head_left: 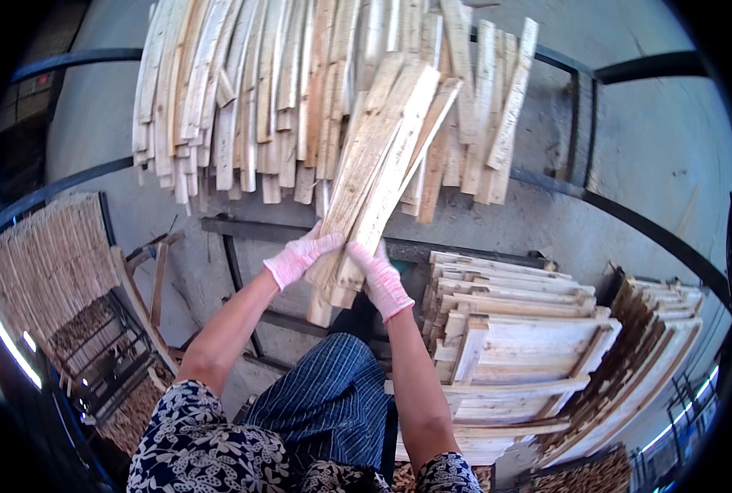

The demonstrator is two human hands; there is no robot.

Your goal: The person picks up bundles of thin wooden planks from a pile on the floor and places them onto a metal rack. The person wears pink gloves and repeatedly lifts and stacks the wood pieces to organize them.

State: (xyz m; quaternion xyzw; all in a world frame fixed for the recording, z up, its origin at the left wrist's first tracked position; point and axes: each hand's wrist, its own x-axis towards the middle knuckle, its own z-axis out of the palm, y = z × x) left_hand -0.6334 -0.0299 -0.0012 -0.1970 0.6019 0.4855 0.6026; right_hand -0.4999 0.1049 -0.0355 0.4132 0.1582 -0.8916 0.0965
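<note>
Several long wooden slats (376, 164) make a loose bundle between my hands, tilted away from me. My left hand (304, 255), in a pink and white knit glove, grips the bundle's near end from the left. On the right side, my right hand (380, 278) in a matching glove is closed against the same slats. The bundle's far end overlaps a wide pile of similar slats (251, 90), which lie side by side and partly on top of each other. My fingertips are partly hidden by the wood.
Dark metal bars (259, 228) run under and around the slat pile. At my right stands a stack of nailed wooden panels (518, 353), with more leaning panels (645, 361) beyond. A big stack of thin boards (53, 255) stands at the left, near a wooden frame (148, 296).
</note>
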